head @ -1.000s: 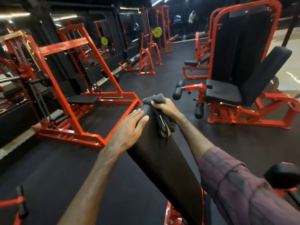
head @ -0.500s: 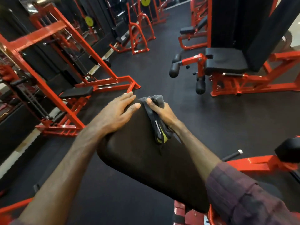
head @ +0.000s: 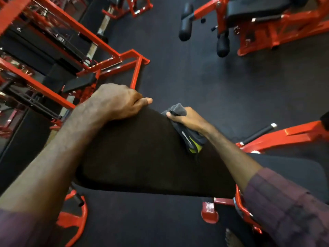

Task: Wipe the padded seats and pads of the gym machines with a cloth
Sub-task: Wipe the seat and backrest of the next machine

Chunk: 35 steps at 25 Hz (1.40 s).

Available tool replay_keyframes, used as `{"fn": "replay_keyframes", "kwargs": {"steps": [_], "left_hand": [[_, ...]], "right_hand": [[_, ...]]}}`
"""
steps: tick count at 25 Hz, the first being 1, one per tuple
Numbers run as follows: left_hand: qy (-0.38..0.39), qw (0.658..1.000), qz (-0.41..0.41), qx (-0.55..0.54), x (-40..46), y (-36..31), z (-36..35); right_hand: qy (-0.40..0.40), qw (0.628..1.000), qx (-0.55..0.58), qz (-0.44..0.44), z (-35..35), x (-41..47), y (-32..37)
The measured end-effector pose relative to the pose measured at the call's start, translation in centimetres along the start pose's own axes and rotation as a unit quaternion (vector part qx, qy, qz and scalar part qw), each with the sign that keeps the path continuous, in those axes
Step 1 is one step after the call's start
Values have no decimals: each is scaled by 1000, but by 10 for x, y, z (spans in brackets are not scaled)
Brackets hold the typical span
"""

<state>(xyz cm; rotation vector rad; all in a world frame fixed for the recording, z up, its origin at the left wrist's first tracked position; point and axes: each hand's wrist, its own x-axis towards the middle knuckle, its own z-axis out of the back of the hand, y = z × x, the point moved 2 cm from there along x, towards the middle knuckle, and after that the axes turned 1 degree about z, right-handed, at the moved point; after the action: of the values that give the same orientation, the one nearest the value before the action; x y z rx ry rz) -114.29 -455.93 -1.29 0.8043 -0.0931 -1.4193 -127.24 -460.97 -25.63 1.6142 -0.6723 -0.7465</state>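
Observation:
A large black padded backrest (head: 142, 154) of a red-framed machine fills the middle of the view. My left hand (head: 117, 102) grips the pad's top edge, fingers curled over the far side and thumb lying along the rim. My right hand (head: 187, 119) holds a bunched grey cloth (head: 178, 110) with a yellow-green patch against the pad's upper right edge. Part of the cloth hangs below the wrist. A second black pad (head: 292, 172) of the same machine lies to the lower right.
Red machine frames (head: 99, 43) stand at the left with a small black pad (head: 80, 82). Another red machine with black roller pads (head: 185, 24) and a seat (head: 256, 8) is at the upper right. Dark rubber floor (head: 195, 77) lies between them.
The view has tipped downward over the backrest. My left hand went from lying flat on the pad to curling over its top edge. My right hand stays on the cloth at the upper right edge.

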Motion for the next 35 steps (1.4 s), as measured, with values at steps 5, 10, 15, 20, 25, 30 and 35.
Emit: {"fn": "replay_keyframes", "kwargs": {"steps": [5, 10, 15, 20, 25, 30, 35], "left_hand": [[91, 991, -74, 56, 23, -45, -6], [121, 980, -133, 86, 39, -78, -27], [148, 970, -167, 97, 57, -105, -47], [162, 966, -186, 82, 77, -128, -64], [187, 960, -194, 76, 97, -158, -83], [201, 957, -203, 54, 117, -193, -112], [201, 954, -210, 71, 135, -219, -138]], "right_hand": [[-4, 999, 44, 0, 14, -3, -32], [21, 999, 12, -34, 33, -9, -76], [32, 996, -18, -82, 63, -6, -115], [58, 992, -37, -104, 73, -1, -141], [67, 984, -83, -142, 98, -3, -181], [29, 990, -51, -127, 98, -7, -220], [17, 982, -92, -165, 113, -17, -255]]}}
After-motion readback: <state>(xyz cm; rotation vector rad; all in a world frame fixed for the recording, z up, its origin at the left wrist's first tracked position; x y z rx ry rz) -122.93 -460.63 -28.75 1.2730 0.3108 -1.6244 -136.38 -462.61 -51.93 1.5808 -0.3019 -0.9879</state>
